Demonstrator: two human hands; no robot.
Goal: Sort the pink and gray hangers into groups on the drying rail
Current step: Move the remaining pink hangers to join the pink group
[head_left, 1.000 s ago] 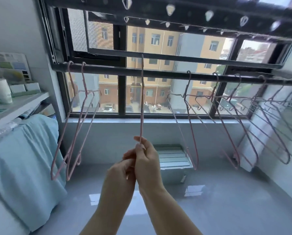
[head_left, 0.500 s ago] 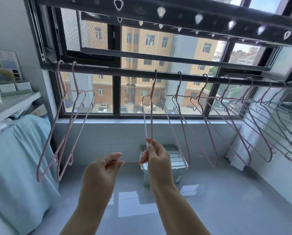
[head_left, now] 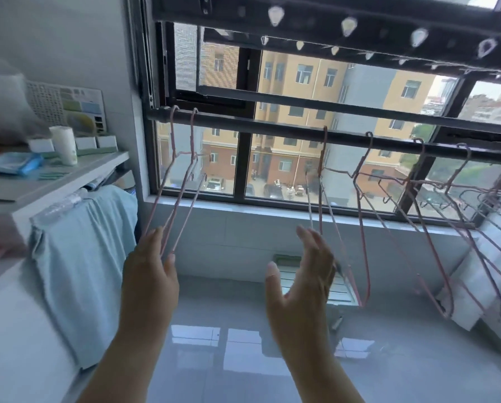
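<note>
Since the earlier frame the right hand (head_left: 301,274) has let go and spread open beside a thin pink wire hanger (head_left: 322,181) newly hooked mid-frame on the dark drying rail (head_left: 272,128), while the left hand (head_left: 151,274), fingers extended, touches the pair of pink hangers (head_left: 182,181) at upper left, and mixed pink and gray hangers (head_left: 461,205) at right remain unsorted.

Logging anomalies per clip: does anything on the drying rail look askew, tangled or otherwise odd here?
Yes. At the far right of the drying rail, the hangers crowd together, tilted and overlapping, pink and gray mixed. The two pink hangers at the left end hang separately, near the left hand.
</note>
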